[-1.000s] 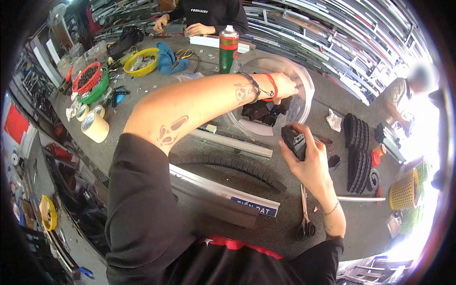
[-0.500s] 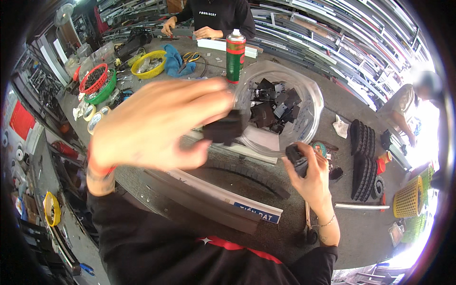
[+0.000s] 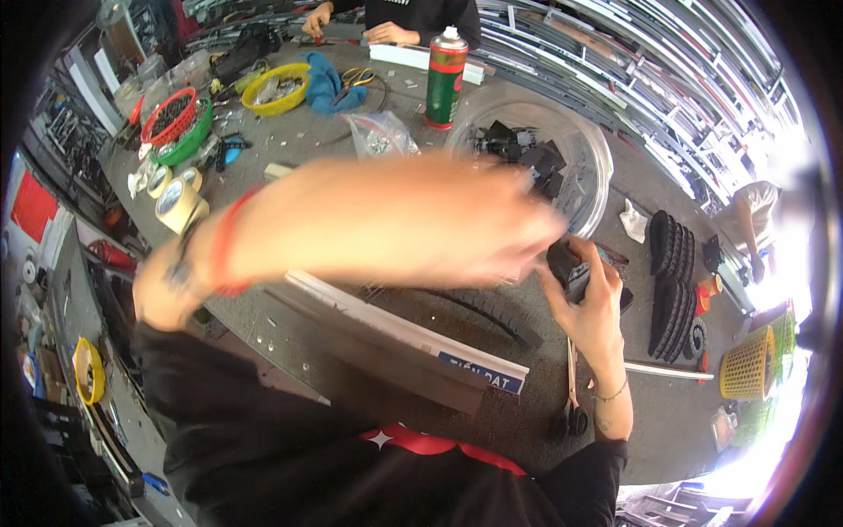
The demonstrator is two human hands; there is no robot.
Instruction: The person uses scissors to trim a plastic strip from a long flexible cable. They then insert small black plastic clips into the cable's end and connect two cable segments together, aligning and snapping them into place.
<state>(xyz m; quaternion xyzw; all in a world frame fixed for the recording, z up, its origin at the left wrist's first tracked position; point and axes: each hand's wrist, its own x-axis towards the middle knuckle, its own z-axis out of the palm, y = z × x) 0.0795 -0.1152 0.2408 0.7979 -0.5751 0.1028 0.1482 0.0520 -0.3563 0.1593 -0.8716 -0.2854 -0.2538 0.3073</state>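
Observation:
My right hand [image 3: 599,307] is closed around a small black plastic part [image 3: 572,270], held between thumb and fingers above the bench. Smeared by motion, my left hand [image 3: 483,220] stretches across to the right, with its fingertips beside that part. Whether those fingers touch it or hold anything is too blurred to tell. Behind the left hand stands a round clear plastic tub [image 3: 601,167] with several flat black pieces [image 3: 546,162] inside, partly hidden by the hand. Beneath the hands lie a white profile strip [image 3: 399,332] and a curved black ribbed strip [image 3: 496,314].
A green and red spray can [image 3: 446,83] stands by the tub. Stacked black ribbed strips [image 3: 672,299] and a yellow basket [image 3: 746,362] are at right; scissors [image 3: 574,413] lie nearer. Tape rolls [image 3: 182,206] sit left. Across the bench, another person's hands [image 3: 391,33] are working.
My left hand has swept right, from left of the tub to beside my right hand; the black piece it held is no longer visible. My right hand still grips its part.

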